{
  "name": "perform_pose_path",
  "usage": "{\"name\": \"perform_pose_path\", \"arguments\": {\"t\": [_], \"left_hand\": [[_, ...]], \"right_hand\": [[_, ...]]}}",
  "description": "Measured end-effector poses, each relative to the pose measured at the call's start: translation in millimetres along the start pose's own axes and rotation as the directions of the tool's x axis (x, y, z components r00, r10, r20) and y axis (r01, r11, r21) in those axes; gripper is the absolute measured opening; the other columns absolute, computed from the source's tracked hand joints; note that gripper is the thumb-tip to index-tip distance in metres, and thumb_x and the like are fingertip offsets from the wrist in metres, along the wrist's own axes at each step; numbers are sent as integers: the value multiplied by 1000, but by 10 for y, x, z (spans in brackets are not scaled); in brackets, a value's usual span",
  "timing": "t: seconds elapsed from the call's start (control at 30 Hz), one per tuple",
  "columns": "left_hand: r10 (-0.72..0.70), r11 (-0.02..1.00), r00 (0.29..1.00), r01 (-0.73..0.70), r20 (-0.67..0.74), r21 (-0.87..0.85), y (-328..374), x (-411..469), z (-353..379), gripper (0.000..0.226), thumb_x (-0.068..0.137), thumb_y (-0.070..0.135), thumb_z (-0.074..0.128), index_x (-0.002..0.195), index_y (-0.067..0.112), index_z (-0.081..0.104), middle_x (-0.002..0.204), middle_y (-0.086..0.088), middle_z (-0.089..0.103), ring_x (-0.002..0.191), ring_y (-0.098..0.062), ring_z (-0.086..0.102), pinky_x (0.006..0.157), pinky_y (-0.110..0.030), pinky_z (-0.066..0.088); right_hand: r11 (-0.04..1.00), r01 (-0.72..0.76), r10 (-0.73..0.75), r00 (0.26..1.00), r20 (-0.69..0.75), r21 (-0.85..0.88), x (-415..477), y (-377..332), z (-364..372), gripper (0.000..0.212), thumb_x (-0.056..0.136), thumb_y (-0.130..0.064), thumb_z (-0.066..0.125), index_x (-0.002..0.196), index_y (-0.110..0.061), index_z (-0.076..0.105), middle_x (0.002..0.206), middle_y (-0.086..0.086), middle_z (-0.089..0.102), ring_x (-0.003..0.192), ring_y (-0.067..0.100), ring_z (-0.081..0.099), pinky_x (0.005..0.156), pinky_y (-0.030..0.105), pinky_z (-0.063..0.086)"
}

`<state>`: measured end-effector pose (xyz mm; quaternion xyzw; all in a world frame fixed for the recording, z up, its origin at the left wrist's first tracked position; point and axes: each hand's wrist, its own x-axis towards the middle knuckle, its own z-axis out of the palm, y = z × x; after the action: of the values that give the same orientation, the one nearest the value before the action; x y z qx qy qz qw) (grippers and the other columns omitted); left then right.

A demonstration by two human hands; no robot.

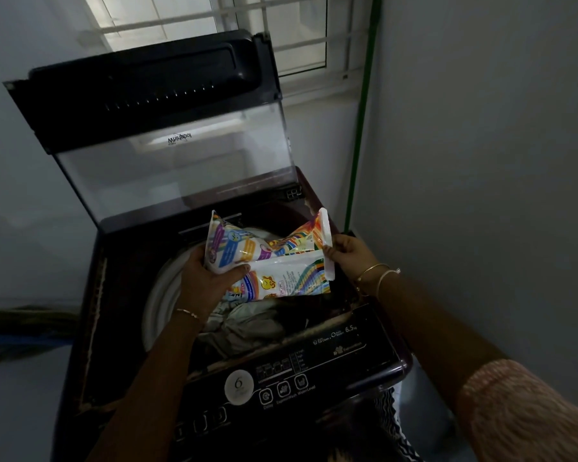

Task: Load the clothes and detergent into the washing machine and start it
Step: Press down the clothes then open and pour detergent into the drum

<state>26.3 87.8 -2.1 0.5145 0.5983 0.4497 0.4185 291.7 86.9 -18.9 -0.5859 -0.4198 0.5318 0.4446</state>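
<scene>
A dark top-loading washing machine (374, 348) stands in front of me with its lid (167, 135) raised upright. Clothes (247, 325) fill the drum below my hands. A colourful white detergent packet (281, 261) is held folded over the drum opening. My left hand (207, 281) grips its left half from below, thumb on top. My right hand (347, 253) pinches the packet's right sealed edge. The control panel (281, 385), with buttons and a round "6" sticker, lies along the machine's near edge.
A barred window (281, 28) sits behind the lid. A green pipe (361, 121) runs down the corner to the right of the machine, against a plain wall (481, 161). Dark hoses or cloth (24, 325) lie at the far left.
</scene>
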Motion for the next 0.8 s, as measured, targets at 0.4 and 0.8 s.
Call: {"name": "perform_pose_path", "arguments": {"t": [0.4,0.8], "left_hand": [[35,999,999,-35,18,11,112,1,31,44,66,5,84,96,25,60,92,6,69,83,-10,69,69,-29,58],[54,998,997,-55,56,14,124,14,-56,46,65,4,85,94,29,60,100,0,71,89,-22,70,79,-43,58]], "right_hand": [[1000,-2,2,1000,-16,-18,20,6,-1,27,95,-7,50,116,10,56,119,25,62,81,21,64,68,20,58],[996,-88,89,993,76,-22,-38,-95,-39,30,93,-6,53,120,6,57,119,20,63,102,31,63,91,40,51]]}}
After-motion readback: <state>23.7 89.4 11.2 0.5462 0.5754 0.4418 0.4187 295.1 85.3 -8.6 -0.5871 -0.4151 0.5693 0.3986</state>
